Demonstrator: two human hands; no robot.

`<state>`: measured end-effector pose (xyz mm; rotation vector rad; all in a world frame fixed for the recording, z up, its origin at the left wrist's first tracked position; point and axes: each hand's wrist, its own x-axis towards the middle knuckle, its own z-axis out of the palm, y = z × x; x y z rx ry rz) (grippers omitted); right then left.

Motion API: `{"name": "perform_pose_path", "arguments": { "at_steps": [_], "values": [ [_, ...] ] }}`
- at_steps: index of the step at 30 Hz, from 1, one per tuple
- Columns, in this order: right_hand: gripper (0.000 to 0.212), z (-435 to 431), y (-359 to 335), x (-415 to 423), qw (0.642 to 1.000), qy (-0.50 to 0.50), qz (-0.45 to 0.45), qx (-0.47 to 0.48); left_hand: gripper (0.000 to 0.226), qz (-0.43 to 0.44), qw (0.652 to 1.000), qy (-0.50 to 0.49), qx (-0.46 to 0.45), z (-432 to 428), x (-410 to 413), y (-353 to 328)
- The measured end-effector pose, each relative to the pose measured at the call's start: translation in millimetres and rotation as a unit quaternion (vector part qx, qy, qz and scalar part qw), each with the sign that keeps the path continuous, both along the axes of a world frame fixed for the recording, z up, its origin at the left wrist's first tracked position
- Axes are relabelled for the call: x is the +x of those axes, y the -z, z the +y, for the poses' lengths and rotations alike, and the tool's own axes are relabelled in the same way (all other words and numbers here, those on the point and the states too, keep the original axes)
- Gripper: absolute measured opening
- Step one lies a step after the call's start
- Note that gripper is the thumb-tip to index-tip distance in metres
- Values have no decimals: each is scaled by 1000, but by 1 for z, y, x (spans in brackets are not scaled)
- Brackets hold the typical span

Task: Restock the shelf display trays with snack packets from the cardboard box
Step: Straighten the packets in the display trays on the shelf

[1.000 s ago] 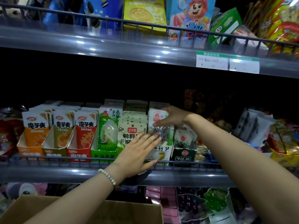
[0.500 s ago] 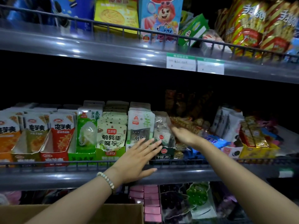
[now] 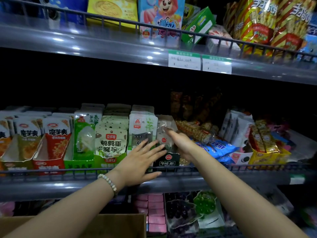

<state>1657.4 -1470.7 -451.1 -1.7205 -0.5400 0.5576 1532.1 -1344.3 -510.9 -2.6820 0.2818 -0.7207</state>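
Snack packet [image 3: 161,125] upright, long axis vertical, face outward; right hand [image 3: 182,143] touching.

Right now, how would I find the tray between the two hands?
Start at the middle shelf, behind its wire rail. Upright cardboard trays line up from the left: orange, red, green. The black tray, beside the right hand, is the only dark one, with a round red logo.

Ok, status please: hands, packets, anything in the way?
Left hand open, against white-green packet. Right hand open, fingertips on clear packet in dark tray. Nothing blocking; cardboard box below.
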Motion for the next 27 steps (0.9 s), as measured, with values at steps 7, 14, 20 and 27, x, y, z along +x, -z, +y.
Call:
{"name": "perform_pose_path", "arguments": {
  "at_steps": [7, 14, 20, 27],
  "values": [
    [72, 16, -7, -4, 994, 56, 89, 30, 71, 10, 1000, -5, -8, -1, -1, 1],
    [110, 25, 24, 24, 993, 53, 87, 54, 71, 11, 1000, -2, -15, 0, 0, 3],
    [70, 20, 0, 1, 991, 59, 115, 38, 71, 38, 999, -14, -25, -1, -2, -1],
    [63, 4, -9, 4, 988, -34, 145, 35, 72, 41, 999, -20, -22, -5, 0, -4]
  ]
}}
